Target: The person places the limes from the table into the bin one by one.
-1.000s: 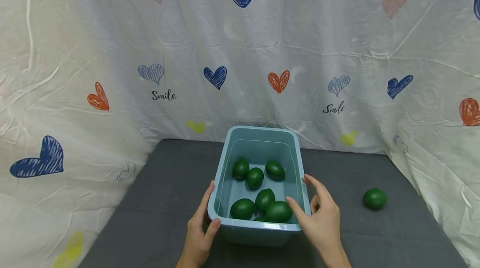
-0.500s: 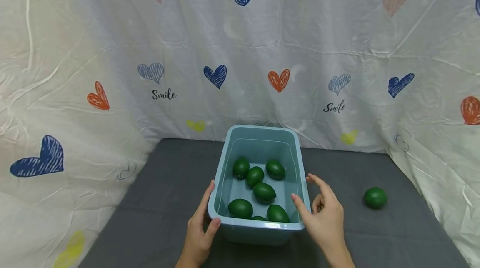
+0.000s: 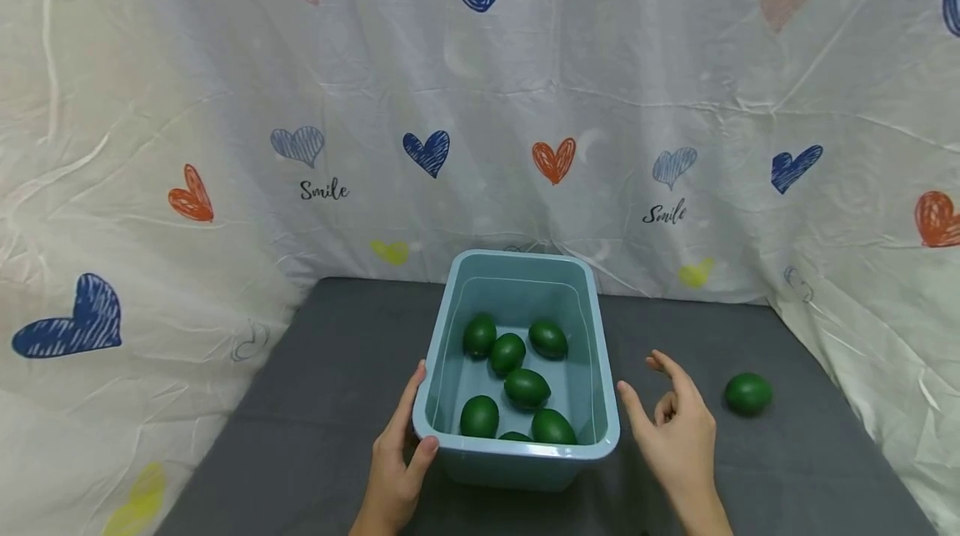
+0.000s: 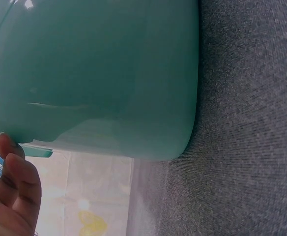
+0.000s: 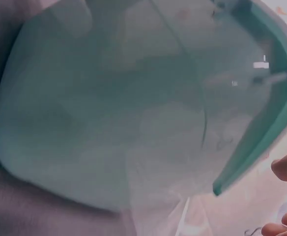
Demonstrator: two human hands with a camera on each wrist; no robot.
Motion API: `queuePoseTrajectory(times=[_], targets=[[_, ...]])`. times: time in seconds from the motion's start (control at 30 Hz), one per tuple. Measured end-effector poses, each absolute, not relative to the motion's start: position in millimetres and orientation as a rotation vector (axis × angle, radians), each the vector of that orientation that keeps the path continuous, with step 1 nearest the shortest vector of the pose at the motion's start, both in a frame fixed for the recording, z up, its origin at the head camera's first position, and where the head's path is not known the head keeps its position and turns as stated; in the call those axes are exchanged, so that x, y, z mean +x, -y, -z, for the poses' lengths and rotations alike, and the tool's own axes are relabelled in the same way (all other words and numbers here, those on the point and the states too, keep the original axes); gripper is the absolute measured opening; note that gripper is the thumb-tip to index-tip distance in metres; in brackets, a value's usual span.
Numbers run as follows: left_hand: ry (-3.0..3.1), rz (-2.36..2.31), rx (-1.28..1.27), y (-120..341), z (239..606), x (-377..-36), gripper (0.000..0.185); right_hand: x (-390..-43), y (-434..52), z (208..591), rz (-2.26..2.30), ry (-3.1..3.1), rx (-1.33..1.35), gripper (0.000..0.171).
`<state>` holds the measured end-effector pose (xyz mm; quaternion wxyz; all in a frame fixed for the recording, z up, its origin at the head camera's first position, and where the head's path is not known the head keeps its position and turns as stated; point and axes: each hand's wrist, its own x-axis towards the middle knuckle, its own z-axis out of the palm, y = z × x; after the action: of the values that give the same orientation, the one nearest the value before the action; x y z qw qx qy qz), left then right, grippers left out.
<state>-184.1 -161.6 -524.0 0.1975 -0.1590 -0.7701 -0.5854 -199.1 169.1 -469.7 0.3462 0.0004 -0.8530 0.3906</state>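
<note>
Plastic, pale blue bin [image 3: 600,403] sits mid-table toward the near edge; looks rigid, smooth-walled, light, likely a bit slippery, so the rolled rim at the near corners seems the best hold. Left hand [image 3: 397,469] grips the bin's near-left corner, thumb over the rim, fingers against the outer wall. Right hand [image 3: 678,436] hovers just right of the bin, fingers loosely apart, holding nothing. Inside the bin lie seven dark green limes [image 3: 527,387], hard-looking and glossy, loose, probably prone to roll. One more lime [image 3: 747,393] rests on the grey table [image 3: 330,386] toward the right edge.
</note>
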Motion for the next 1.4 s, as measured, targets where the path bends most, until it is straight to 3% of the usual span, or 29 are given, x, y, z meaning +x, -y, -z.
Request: queuePoseTrajectory(times=[1.0, 1.4], targets=[[2.111, 1.677, -0.467, 158.8, 523.8, -184.0, 0.078, -210.6, -237.4, 551.1, -0.830, 2.412, -0.307, 0.065], [2.091, 1.666, -0.522, 161.2, 519.2, -183.5, 0.077, -215.1, -264.8, 556.2, -0.788, 2.358, -0.315, 0.069]])
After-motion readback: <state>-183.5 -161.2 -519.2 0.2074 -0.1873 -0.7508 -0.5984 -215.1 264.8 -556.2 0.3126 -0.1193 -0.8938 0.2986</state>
